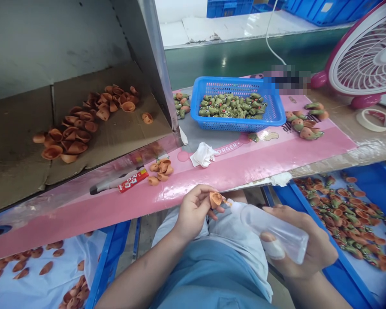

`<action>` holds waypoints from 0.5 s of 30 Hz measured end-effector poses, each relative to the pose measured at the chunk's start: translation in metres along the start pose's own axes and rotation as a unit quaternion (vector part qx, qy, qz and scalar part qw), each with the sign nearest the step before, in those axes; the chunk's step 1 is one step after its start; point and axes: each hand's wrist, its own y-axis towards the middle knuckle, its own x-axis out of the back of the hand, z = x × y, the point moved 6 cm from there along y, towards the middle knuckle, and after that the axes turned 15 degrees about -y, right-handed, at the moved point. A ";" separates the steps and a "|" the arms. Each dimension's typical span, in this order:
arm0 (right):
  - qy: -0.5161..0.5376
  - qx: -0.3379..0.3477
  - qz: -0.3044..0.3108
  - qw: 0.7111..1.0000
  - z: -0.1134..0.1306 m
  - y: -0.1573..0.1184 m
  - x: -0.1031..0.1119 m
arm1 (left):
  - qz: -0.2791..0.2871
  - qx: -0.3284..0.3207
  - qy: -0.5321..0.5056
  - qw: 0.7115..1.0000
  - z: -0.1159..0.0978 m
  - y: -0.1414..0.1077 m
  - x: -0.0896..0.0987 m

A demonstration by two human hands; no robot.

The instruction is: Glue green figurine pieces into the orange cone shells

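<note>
My left hand [193, 212] pinches a small hollow orange-brown moulded piece [215, 199] between thumb and fingers, its open cup facing up. My right hand [305, 244] grips a clear plastic squeeze bottle [276, 231], which holds some white material at its lower end. The bottle's tip points toward the orange-brown piece and seems to touch it or nearly so. A small pile of similar pieces [160, 171] lies on the pink board [231, 171], beyond my hands, next to a red-and-white small tube [133, 180].
A cardboard-lined shelf [19, 141] holds many orange-brown pieces. A blue basket [238, 105] holds green painted pieces. Blue trays with pieces sit low at both sides. A crumpled tissue [203, 155], a tape roll [375, 119] and a pink-rimmed fan [363, 56] stand nearby.
</note>
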 end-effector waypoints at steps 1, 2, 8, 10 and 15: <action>-0.002 -0.008 0.006 1.000 -0.001 -0.001 0.000 | -0.002 0.001 -0.001 1.000 0.000 0.000 0.000; -0.004 -0.020 0.010 1.000 -0.003 -0.003 -0.001 | -0.002 0.001 -0.002 1.000 0.000 0.001 0.001; 0.030 -0.177 0.029 0.983 -0.027 -0.005 -0.007 | -0.025 0.013 -0.034 0.999 0.001 0.006 0.007; 0.051 -0.248 0.071 0.965 -0.042 -0.004 -0.021 | -0.048 0.023 -0.061 0.997 0.000 0.009 0.014; 0.112 -0.290 0.164 0.936 -0.079 0.010 -0.073 | -0.086 0.039 -0.136 0.986 -0.008 0.018 0.032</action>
